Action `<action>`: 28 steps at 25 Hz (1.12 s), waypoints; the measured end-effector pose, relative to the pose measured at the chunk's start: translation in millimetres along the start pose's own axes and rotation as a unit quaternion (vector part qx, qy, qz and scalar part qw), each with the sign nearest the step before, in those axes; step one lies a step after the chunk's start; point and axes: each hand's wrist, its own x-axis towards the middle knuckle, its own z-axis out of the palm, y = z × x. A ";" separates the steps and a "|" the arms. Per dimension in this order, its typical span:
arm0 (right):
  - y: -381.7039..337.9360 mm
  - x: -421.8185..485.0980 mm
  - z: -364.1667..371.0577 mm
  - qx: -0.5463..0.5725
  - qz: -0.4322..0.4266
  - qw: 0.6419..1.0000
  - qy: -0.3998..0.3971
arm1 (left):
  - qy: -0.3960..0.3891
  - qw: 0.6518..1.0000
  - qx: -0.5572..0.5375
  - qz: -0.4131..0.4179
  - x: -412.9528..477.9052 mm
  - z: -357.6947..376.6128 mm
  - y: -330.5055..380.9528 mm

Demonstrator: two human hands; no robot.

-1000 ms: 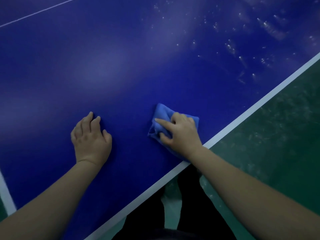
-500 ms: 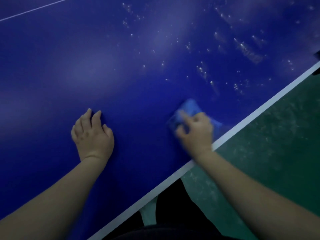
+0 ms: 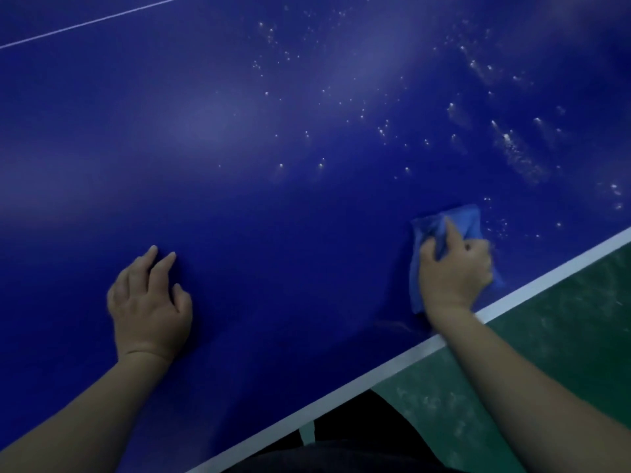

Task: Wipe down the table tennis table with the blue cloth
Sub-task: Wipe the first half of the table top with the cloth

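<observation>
I count two hands, one cloth, one surface. My left hand lies flat on the dark blue table tennis surface, fingers loosely spread and holding nothing. My right hand grips the blue cloth, fingers curled into it, forefinger stretched along the top. The cloth is crumpled, a lighter blue than the surface, pressed down just beside the white edge line. My palm hides much of it and its edges are blurred. Many pale specks lie beyond it. One thin white line crosses the far corner, cut off by the frame.
</observation>
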 end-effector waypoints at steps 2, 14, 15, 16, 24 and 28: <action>-30.8 -43.6 12.1 0.037 -0.145 0.988 -0.047 | -0.002 1.000 0.004 0.002 0.4 0.4 0.2; 23.9 35.4 -2.2 -0.042 0.105 0.991 0.066 | 0.020 0.999 -0.020 0.019 -0.2 5.0 -3.5; 18.3 8.0 -0.3 -0.049 0.098 0.992 0.055 | 0.022 0.999 -0.024 0.020 0.1 5.6 -4.3; 5.1 -22.5 4.0 -0.044 0.052 0.997 0.031 | 0.024 0.999 -0.025 0.021 0.3 6.2 -4.9; -28.8 -136.5 1.4 0.044 -0.368 0.923 -0.101 | 0.033 0.998 -0.028 0.037 0.1 11.1 -9.2; 55.4 -49.9 -23.3 -0.008 -0.030 0.999 0.015 | 0.037 0.998 -0.023 0.039 -0.2 12.1 -10.2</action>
